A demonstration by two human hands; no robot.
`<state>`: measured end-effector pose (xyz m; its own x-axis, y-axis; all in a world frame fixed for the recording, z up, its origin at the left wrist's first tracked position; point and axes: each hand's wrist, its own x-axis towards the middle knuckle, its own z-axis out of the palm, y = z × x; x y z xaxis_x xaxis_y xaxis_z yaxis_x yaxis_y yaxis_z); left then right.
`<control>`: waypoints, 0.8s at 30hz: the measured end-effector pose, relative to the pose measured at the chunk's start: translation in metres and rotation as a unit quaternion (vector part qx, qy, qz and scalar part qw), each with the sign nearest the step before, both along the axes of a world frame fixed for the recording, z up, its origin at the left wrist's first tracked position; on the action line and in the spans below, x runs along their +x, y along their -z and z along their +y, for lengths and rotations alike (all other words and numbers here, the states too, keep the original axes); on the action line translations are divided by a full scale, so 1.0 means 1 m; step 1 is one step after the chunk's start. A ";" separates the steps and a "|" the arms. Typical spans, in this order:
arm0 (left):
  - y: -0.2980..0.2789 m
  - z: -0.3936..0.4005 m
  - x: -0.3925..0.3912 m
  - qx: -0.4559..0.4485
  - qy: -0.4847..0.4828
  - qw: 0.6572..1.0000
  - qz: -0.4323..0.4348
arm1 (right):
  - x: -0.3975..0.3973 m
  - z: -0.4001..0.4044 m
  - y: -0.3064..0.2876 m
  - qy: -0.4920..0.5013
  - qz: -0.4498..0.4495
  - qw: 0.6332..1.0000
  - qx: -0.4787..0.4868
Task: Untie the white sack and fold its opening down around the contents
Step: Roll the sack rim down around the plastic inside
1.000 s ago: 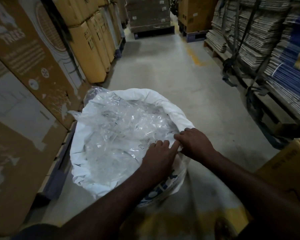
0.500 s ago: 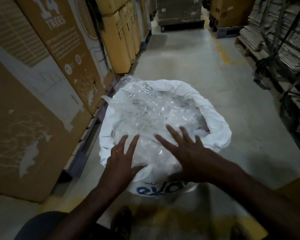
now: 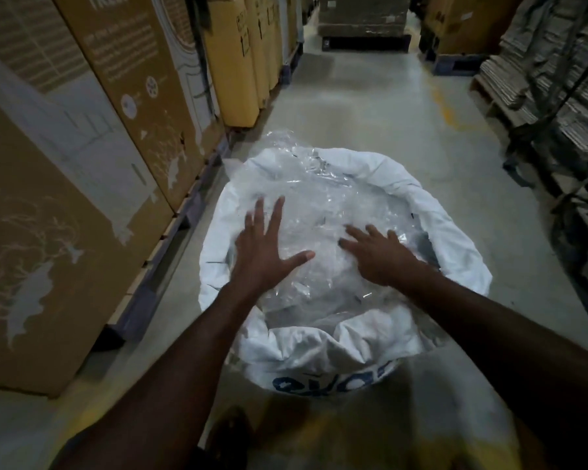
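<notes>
Fingers (image 3: 269,215) spread on bagged plastic (image 3: 326,198).

The sack (image 3: 340,344) stands on the floor (image 3: 370,106) between boxes (image 3: 82,164) left and stacked cardboard (image 3: 557,79) right.

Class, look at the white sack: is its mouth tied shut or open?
Open. The white sack has its rim rolled down in a ring, and the clear plastic inside lies exposed under both spread hands.

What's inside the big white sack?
Crinkly clear plastic fills the sack to its folded-down rim. The left hand and right hand lie spread on top. Anything under the plastic is hidden.
</notes>
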<state>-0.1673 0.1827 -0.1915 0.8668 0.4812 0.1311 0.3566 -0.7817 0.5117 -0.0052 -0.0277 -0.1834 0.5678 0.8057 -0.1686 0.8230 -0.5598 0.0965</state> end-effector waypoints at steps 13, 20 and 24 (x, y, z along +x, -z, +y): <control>0.046 -0.029 0.047 0.061 0.112 0.967 0.220 | -0.024 0.061 -0.107 -0.036 -0.002 0.990 0.133; 0.044 -0.035 0.054 0.072 0.126 0.956 0.254 | -0.020 0.137 -0.033 0.007 -0.113 0.965 0.235; 0.049 -0.034 0.044 0.086 0.119 0.968 0.201 | 0.018 0.130 -0.009 0.056 -0.060 0.987 0.142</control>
